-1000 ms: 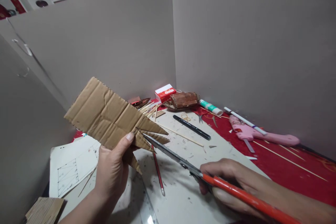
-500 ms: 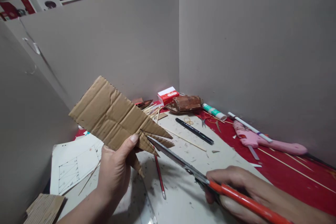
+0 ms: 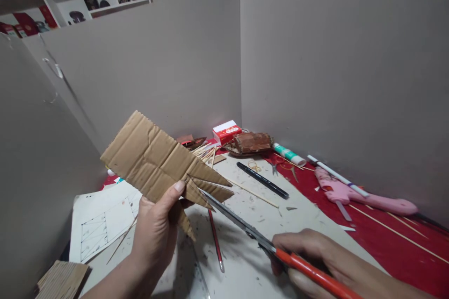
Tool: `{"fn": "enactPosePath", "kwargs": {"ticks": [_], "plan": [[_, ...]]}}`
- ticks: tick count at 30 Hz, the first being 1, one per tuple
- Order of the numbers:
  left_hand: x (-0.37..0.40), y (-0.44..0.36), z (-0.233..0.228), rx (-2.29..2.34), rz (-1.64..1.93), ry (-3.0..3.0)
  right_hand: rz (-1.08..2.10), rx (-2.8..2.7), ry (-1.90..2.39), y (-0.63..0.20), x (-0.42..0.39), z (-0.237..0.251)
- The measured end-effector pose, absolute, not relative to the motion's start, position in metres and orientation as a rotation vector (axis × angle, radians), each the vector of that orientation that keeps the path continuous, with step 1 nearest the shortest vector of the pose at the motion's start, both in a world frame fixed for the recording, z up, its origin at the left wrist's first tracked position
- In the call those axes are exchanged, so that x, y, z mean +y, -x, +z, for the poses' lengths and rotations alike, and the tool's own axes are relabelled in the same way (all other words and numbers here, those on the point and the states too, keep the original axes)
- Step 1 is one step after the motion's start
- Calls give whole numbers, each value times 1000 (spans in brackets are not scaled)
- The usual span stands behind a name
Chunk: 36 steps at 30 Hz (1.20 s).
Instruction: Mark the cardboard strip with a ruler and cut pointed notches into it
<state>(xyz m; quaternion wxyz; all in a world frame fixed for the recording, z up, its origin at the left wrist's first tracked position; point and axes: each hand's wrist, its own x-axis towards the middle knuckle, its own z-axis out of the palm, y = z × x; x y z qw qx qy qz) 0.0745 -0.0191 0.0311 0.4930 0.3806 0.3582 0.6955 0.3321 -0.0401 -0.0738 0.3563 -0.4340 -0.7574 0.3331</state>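
My left hand point(image 3: 161, 224) grips a piece of brown cardboard point(image 3: 150, 149) by its lower edge, thumb on the front face. The cardboard is creased, and its right end is cut into several pointed strips. My right hand point(image 3: 308, 257) is wrapped round the red handles of a pair of scissors point(image 3: 238, 222). Their grey blades point up and left, with the tips among the pointed strips, near my left thumb. Part of the handles lies hidden under my right fingers.
Below lie a red pencil point(image 3: 215, 243), a black marker point(image 3: 261, 180) and a paper drawing point(image 3: 93, 229). Farther back are a brown model boat point(image 3: 250, 142), a red-and-white box point(image 3: 226, 131) and thin sticks. A pink glue gun point(image 3: 365, 194) rests on red cloth point(image 3: 393, 247) at right.
The scissors have shifted slightly down and right relative to the cardboard, their tips drawn back a little between the strips. The whole view has tilted slightly upward. Both hands keep their hold.
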Motion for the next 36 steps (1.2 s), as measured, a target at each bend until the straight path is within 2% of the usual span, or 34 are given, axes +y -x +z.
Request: {"fn": "enactPosePath", "kwargs": {"ticks": [4,9,19,25,30,36], "plan": [[-22,-76,30,898,1659,-891,1011,-2005,1142,-326,-43,-60],[-26,-80,22,924,1628,-853,1040,-2015,1225,-317,-46,-41],[-27,-84,24,917,1562,-644,1193,-1775,1161,-308,-48,-61],[-27,-85,21,889,1527,-568,1367,-1760,1161,-299,-48,-55],[-28,-87,22,874,1487,-530,1269,-1881,1030,-295,-49,-50],[-27,-86,24,849,1465,-497,905,-1993,1102,-297,-50,-50]]}}
